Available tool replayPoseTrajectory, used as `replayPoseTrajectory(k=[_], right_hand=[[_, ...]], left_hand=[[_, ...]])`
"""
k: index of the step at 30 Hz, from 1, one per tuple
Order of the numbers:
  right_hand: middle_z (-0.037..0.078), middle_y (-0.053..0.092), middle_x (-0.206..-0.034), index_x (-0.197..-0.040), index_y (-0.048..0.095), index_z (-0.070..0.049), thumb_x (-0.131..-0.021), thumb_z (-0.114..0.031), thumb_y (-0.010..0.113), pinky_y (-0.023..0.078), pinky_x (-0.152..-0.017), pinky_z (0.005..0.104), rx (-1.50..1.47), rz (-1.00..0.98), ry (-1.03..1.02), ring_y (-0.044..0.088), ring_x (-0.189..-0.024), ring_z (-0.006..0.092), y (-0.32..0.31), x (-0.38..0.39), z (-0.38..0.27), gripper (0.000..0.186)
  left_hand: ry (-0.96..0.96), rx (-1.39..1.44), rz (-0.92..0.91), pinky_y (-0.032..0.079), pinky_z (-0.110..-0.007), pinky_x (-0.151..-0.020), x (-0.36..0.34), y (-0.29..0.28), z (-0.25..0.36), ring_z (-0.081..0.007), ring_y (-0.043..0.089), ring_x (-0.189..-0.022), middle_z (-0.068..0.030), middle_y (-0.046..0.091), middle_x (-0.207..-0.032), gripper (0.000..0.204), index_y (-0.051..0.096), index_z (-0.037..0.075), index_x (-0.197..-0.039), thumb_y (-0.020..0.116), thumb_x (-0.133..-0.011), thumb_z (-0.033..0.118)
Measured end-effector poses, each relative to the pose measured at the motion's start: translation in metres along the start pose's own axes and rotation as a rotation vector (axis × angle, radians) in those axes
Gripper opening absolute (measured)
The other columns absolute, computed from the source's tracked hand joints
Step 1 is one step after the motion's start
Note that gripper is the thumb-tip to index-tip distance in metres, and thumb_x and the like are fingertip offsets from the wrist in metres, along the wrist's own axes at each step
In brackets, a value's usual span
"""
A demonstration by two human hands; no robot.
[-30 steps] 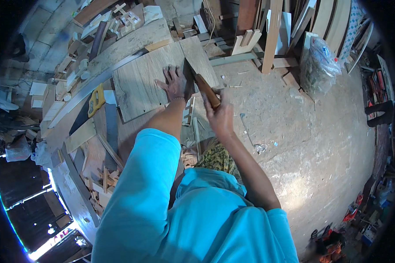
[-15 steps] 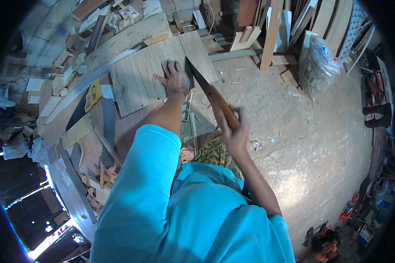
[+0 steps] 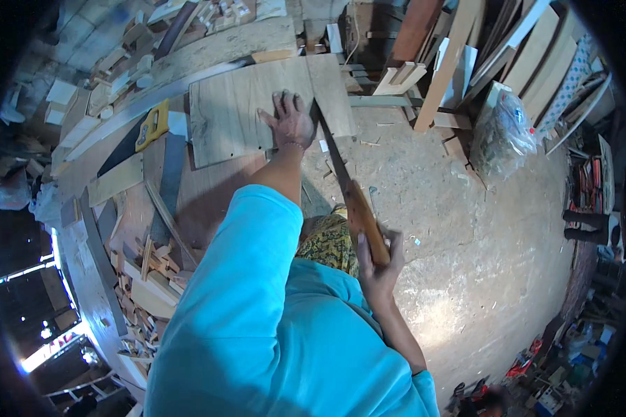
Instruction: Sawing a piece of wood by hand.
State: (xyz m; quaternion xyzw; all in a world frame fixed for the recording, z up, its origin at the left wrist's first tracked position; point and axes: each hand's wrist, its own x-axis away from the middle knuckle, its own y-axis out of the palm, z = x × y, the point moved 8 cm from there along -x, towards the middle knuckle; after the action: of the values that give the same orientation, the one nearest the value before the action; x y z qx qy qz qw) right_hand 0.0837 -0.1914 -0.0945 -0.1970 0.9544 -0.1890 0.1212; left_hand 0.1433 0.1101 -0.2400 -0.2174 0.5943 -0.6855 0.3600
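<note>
A wood-grained board (image 3: 233, 115) lies across the workbench, its right part jutting over the bench edge. My left hand (image 3: 290, 124) presses flat on it with the fingers spread, just left of the cut. In my right hand (image 3: 381, 267) is the brown wooden handle of a handsaw (image 3: 339, 163). The dark blade slants up and away from the handle, its far end in a slit that runs into the board. Right of the slit is a narrower strip of the same board (image 3: 332, 90). The lower teeth cannot be made out.
Left on the bench (image 3: 212, 198) lies a second handsaw with a yellow handle (image 3: 153, 126), among offcuts and long strips. Planks (image 3: 445, 76) lean at the back right beside a clear plastic bag (image 3: 504, 135). Wood chips dot the concrete floor (image 3: 480, 243).
My right hand has drawn the saw back toward me, and more of the blade shows. My left hand stays on the board. The whole view has shifted a little.
</note>
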Motion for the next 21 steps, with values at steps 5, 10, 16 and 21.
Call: replayPoseTrajectory(k=[5,10,16,21], right_hand=[[0.024,0.058,-0.074,-0.104,0.047,0.001,-0.082,-0.007,0.060,0.046,-0.056,0.0324,0.005,0.014,-0.069,0.064,-0.068,0.0310,0.073,-0.077,0.008,0.027],[0.027,0.057,-0.073,-0.105,0.046,0.001,-0.083,-0.008,0.059,0.046,-0.057,0.0344,-0.002,-0.004,-0.073,0.063,-0.071,0.0368,0.073,-0.065,0.012,0.028],[0.019,0.061,-0.082,-0.103,0.045,0.006,-0.082,-0.006,0.061,0.049,-0.062,0.0309,0.000,-0.019,0.019,0.064,-0.071,0.0258,0.012,0.002,-0.010,0.029],[0.020,0.060,-0.076,-0.100,0.048,0.004,-0.083,-0.011,0.061,0.048,-0.063,0.0306,0.101,-0.025,-0.027,0.060,-0.073,0.0175,0.046,-0.064,-0.017,0.026]], left_hand=[[0.031,0.041,-0.014,0.001,-0.074,-0.095,-0.001,0.007,-0.004,-0.0337,0.014,-0.134,-0.0119,0.028,-0.140,0.043,0.040,0.008,-0.127,0.036,-0.086,0.019],[0.032,0.084,-0.077,0.000,-0.074,-0.095,-0.001,0.005,-0.004,-0.0357,0.014,-0.134,-0.0118,0.027,-0.140,0.043,0.037,0.009,-0.129,0.034,-0.088,0.020],[-0.017,0.012,-0.121,-0.003,-0.071,-0.097,0.002,0.002,0.000,-0.0328,0.008,-0.136,-0.0114,0.019,-0.144,0.045,0.033,0.010,-0.132,0.033,-0.088,0.020],[0.013,0.022,-0.104,-0.005,-0.073,-0.096,0.003,0.005,0.000,-0.0353,0.009,-0.136,-0.0122,0.019,-0.145,0.048,0.034,0.008,-0.133,0.035,-0.087,0.023]])
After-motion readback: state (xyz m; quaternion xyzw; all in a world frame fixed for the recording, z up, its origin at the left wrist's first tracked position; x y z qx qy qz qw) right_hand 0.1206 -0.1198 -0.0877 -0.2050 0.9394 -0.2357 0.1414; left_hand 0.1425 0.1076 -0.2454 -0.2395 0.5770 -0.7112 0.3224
